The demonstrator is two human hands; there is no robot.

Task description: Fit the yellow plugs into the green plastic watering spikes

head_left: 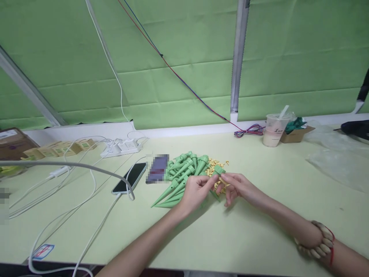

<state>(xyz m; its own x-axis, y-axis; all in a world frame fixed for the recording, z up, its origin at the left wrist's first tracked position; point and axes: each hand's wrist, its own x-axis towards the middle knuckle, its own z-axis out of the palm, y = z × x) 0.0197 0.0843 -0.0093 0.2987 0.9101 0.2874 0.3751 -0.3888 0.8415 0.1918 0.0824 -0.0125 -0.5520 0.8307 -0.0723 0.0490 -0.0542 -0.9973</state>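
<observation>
My left hand [196, 192] is closed in a pinch on a green plastic watering spike [219, 170], its cap up and its pointed end slanting down below the fingers. From the other side, my right hand [238, 186] meets it with thumb and forefinger closed on a small yellow plug [223, 181], partly hidden by the fingers. The two hands nearly touch at the cap. Just behind and left of them lies a heap of green spikes [187, 169], tips toward the near left. Loose yellow plugs [213, 164] are scattered behind and beneath my hands.
Left of the heap lie a phone [134, 177] on a white cable and a dark, blurred-out flat item [157, 168]. A power strip [122, 147] and cables spread at left. A drink cup [273, 130], a small carton [296, 134] and clear plastic bags [336, 161] stand or lie at right.
</observation>
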